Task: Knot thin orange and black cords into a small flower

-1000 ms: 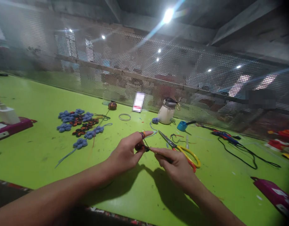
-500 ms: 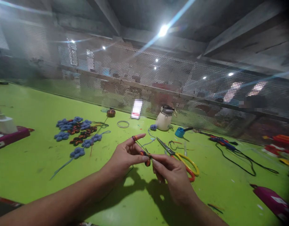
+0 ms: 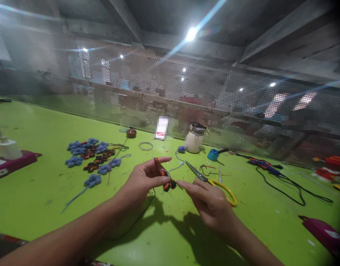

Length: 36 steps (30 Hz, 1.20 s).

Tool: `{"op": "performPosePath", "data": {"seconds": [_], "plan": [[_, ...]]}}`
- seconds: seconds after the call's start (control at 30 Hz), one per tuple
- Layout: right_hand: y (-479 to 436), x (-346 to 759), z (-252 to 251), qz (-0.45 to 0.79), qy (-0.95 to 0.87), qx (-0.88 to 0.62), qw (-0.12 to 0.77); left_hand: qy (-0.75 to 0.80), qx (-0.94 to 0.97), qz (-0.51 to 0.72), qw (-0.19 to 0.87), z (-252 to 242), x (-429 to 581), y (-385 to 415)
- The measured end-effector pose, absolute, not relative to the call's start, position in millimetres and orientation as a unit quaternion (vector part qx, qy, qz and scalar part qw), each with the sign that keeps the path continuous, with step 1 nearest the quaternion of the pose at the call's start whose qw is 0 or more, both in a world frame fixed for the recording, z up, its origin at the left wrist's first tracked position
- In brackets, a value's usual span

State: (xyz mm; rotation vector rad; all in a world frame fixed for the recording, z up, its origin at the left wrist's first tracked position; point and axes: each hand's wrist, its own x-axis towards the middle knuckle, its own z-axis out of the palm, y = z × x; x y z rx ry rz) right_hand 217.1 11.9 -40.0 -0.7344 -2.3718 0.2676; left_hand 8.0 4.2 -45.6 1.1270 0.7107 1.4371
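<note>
My left hand (image 3: 143, 180) pinches a small crocheted flower (image 3: 166, 184) of black and orange yarn between thumb and fingers. A strand of the same yarn loops round the raised index finger and runs down to the flower. My right hand (image 3: 207, 199) is closed just right of the flower, its index fingertip almost at the stitches. It grips what looks like a thin crochet hook, mostly hidden by the fingers. Beyond my right hand lie open scissors (image 3: 199, 172) with yellow and red handles, partly covered by it.
Blue and black-orange crocheted flowers (image 3: 92, 180) lie at left, with a yarn ball (image 3: 131, 133) behind. Further back are a ring (image 3: 145, 146), a phone (image 3: 161, 128), a pale jar (image 3: 194, 140) and a blue pot (image 3: 213, 154). Purple power strips (image 3: 322, 234) lie at both sides.
The flower has turned and shifted slightly left in my left hand. My right hand has drawn a little away to the right, its index finger straighter.
</note>
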Motion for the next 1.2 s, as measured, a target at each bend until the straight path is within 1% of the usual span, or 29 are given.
{"op": "performPosePath", "data": {"seconds": [0.13, 0.3, 0.4, 0.57, 0.8, 1.0, 1.2], "plan": [[7.5, 214.3, -35.3, 0.268, -0.845, -0.303, 0.35, 0.31, 0.482, 0.581, 0.578, -45.9, 6.7, 3.7], [10.4, 210.9, -42.1, 0.468, -0.734, -0.316, 0.378, 0.302, 0.489, 0.553, 0.603, -46.5, 9.9, 1.1], [11.4, 208.3, -47.1, 0.541, -0.677, -0.3, 0.399, 0.274, 0.482, 0.553, 0.622, -48.3, 13.0, 1.1], [12.1, 205.6, -48.3, 0.553, -0.653, -0.3, 0.422, 0.249, 0.449, 0.586, 0.626, -50.4, 16.1, 0.6], [13.9, 205.1, -47.7, 0.575, -0.624, -0.319, 0.422, 0.306, 0.418, 0.545, 0.66, -42.3, 15.7, -6.2], [11.1, 202.8, -48.1, 0.586, -0.608, -0.328, 0.424, 0.306, 0.401, 0.572, 0.647, -47.3, 17.4, -4.0], [12.4, 202.4, -48.0, 0.567, -0.626, -0.337, 0.415, 0.329, 0.414, 0.558, 0.639, -49.4, 17.5, -1.1]]}}
